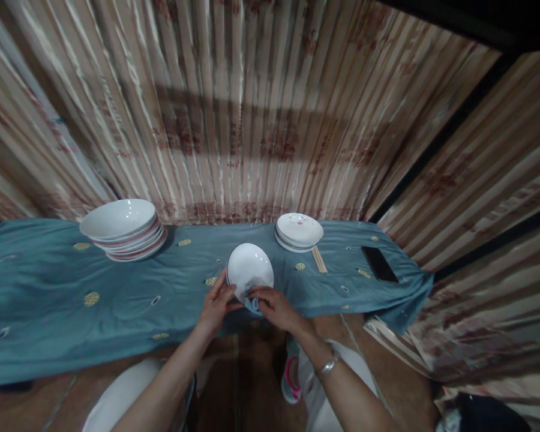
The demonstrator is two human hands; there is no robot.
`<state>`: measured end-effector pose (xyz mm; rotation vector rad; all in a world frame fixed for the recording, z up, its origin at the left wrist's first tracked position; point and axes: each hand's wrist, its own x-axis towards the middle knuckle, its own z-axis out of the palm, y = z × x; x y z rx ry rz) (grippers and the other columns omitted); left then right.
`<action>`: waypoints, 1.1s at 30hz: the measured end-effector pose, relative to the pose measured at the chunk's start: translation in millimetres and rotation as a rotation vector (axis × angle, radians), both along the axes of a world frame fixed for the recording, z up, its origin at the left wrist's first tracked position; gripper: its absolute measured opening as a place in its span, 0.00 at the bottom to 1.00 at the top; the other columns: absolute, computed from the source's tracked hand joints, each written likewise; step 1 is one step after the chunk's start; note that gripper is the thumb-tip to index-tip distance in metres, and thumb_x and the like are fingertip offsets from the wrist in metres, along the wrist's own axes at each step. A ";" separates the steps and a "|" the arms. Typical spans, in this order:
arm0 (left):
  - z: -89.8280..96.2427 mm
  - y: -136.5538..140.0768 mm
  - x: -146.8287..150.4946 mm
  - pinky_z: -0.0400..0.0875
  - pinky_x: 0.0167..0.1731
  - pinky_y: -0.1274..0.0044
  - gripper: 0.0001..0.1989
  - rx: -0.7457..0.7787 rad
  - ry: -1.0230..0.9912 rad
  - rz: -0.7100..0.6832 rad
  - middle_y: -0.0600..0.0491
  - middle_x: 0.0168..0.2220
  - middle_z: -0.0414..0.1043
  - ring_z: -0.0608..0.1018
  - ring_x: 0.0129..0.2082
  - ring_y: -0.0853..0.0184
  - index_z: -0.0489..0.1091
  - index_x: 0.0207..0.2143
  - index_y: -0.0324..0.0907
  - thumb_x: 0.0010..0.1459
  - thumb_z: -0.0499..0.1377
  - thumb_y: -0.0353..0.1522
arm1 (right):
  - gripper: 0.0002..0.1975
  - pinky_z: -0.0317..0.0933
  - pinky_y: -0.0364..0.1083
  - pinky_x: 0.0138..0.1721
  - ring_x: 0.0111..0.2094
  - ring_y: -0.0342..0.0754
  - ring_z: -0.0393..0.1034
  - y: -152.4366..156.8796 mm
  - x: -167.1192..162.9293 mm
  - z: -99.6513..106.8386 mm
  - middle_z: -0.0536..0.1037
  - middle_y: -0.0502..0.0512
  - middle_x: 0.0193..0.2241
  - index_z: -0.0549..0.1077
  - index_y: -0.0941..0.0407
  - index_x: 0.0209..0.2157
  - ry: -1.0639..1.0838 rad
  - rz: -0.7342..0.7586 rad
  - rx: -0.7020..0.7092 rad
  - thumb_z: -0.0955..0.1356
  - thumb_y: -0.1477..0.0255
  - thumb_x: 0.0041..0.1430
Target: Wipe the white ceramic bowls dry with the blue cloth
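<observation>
both hands point(247, 306) on glossy white plate point(250, 267)

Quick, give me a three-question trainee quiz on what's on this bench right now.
1. What does the left hand grip?
2. True or false: the chopsticks lie left of the big bowl stack.
3. Which lies nearest the cloth's right end: (a) phone, (b) small plate stack, (c) big bowl stack?

Key:
1. The white plate, at its lower left rim; the right hand presses a small cloth to it.
2. False.
3. a
</observation>
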<state>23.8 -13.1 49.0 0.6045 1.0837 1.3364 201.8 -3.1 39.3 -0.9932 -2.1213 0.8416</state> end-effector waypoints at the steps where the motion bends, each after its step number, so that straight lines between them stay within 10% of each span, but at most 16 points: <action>1: 0.7 0.3 0.0 0.77 0.26 0.73 0.47 -0.003 0.005 0.001 0.53 0.31 0.75 0.79 0.30 0.62 0.60 0.62 0.43 0.38 0.71 0.35 | 0.18 0.63 0.50 0.53 0.48 0.48 0.73 0.1 3.8 -1.6 0.79 0.56 0.44 0.78 0.55 0.37 -0.046 -0.023 0.021 0.60 0.84 0.52; 8: 6.1 1.0 1.7 0.78 0.28 0.71 0.44 -0.007 -0.003 -0.011 0.55 0.30 0.73 0.78 0.30 0.65 0.59 0.62 0.42 0.41 0.69 0.31 | 0.15 0.63 0.50 0.51 0.46 0.50 0.72 15.9 22.3 -14.2 0.79 0.58 0.42 0.76 0.56 0.35 -0.209 -0.252 0.141 0.62 0.84 0.50; 24: 24.7 3.7 -2.5 0.78 0.36 0.59 0.13 -0.066 -0.187 0.028 0.51 0.32 0.76 0.80 0.29 0.63 0.66 0.42 0.41 0.52 0.57 0.26 | 0.13 0.64 0.44 0.31 0.27 0.45 0.69 38.6 45.2 7.3 0.76 0.49 0.23 0.72 0.55 0.25 0.795 -0.544 -0.310 0.66 0.59 0.49; 29: 25.8 5.1 -0.9 0.78 0.37 0.62 0.10 -0.160 -0.226 0.070 0.49 0.31 0.77 0.80 0.30 0.63 0.66 0.39 0.40 0.53 0.54 0.25 | 0.11 0.65 0.47 0.44 0.39 0.49 0.71 33.0 40.6 6.8 0.79 0.50 0.33 0.76 0.54 0.33 0.664 -0.465 -0.231 0.65 0.68 0.49; 33: 27.6 5.1 2.9 0.79 0.35 0.68 0.10 -0.217 -0.223 0.066 0.48 0.28 0.77 0.80 0.28 0.64 0.65 0.40 0.38 0.55 0.53 0.26 | 0.27 0.52 0.54 0.60 0.58 0.53 0.60 25.8 33.2 3.9 0.69 0.53 0.56 0.74 0.50 0.48 0.381 -0.399 -0.027 0.64 0.77 0.42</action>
